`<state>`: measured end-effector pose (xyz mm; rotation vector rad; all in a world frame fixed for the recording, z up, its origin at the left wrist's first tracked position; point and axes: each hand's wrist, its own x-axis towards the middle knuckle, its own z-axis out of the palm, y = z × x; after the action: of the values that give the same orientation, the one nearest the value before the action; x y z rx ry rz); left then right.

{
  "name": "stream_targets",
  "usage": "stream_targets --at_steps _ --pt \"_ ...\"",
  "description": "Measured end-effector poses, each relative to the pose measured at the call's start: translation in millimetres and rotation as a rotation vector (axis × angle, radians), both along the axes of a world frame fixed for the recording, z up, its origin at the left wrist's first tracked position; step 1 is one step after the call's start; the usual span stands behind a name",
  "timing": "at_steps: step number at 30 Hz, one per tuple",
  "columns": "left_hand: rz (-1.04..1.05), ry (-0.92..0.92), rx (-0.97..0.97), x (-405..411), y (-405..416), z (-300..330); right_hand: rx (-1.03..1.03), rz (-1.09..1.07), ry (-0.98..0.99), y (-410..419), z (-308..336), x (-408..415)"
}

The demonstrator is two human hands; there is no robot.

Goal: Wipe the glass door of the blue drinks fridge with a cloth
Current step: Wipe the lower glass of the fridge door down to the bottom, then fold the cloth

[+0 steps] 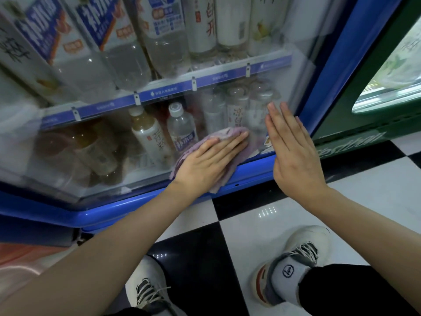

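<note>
Purple cloth [224, 142] pressed flat to glass door [109, 142] by left hand [211, 165], palm down, fingers extended across cloth, no clench; cloth pinned between palm and pane rather than gripped. Position rel. to blue bottom rail [141, 206] of drinks fridge [319, 71]: cloth just above rail, lower edge draped over it, near rail's right-hand end. Right hand [296, 156] spread flat, holding nothing, fingers up; sits at right end of rail beside door's blue side frame; contact w/ pane likely, cannot confirm.

Step in hand, as judged: wipe stroke on lowest band of pane, bottom-right corner zone. Progress not determinable; pane above rail shows haze and glare, no clear clean/dirty boundary.

Next move calls for, est.:
- even palm pressure, cloth kept flat, no bunching
- lateral stroke along rail toward its left end, or upward pass to shelf strip [159, 92] level
- right hand clear of stroke path
- draped cloth edge lifted off rail to avoid snag

Bottles [182, 131] behind pane, above rail, unaffected. Checkered floor [262, 224] below rail; shoes [293, 263] close to fridge base
</note>
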<state>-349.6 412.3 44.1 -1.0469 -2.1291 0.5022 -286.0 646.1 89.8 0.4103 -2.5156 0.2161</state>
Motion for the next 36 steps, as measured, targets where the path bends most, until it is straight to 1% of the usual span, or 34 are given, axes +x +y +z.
stream_targets --at_steps 4,8,11,13,15,17,19,21,23,26,29,33,35,36 --pt "-0.054 0.083 0.110 -8.8 35.4 28.5 -0.120 0.030 0.095 6.6 7.4 -4.2" --pt "-0.006 0.053 0.136 -9.3 38.3 15.4 -0.161 -0.021 0.139 15.4 6.8 -2.9" --pt "0.009 -0.056 0.066 -4.4 45.5 -11.2 -0.228 -0.131 0.031 17.4 -7.2 3.0" --pt "0.003 -0.133 0.105 -0.3 55.7 -24.9 -0.274 -0.199 -0.068 18.7 -19.1 4.2" --pt "0.036 -0.167 0.138 3.0 63.6 -31.4 -0.312 -0.256 -0.150 19.7 -26.8 1.2" --pt "0.060 -0.155 0.088 4.6 63.5 -27.9 -0.358 -0.306 -0.197 18.3 -29.2 -3.9" --pt "0.032 -0.080 0.044 6.7 57.6 -20.1 -0.442 -0.318 -0.219 12.8 -27.7 -9.8" --pt "-0.033 -0.037 0.101 7.1 52.3 -11.5 -0.576 -0.322 -0.239 5.1 -23.0 -16.0" --pt "-0.103 -0.056 0.227 7.5 51.7 -1.3 -0.649 -0.329 -0.215 -1.3 -19.0 -21.4" --pt "-0.163 -0.138 0.406 8.0 52.2 19.7 -0.614 -0.309 -0.146 -6.7 -14.5 -23.1" --pt "-0.129 -0.274 0.499 18.5 45.8 36.8 -0.473 -0.211 -0.074 -9.6 -4.2 -15.1" --pt "0.081 -0.451 0.665 47.7 33.2 49.5 -0.342 -0.073 0.049 -22.9 19.2 4.9" --pt "0.191 -0.518 0.706 66.0 26.5 60.7 -0.304 -0.009 0.085 -32.1 30.6 15.3" --pt "0.233 -0.522 0.704 74.1 21.4 67.8 -0.300 0.012 0.098 -36.2 36.0 20.2"
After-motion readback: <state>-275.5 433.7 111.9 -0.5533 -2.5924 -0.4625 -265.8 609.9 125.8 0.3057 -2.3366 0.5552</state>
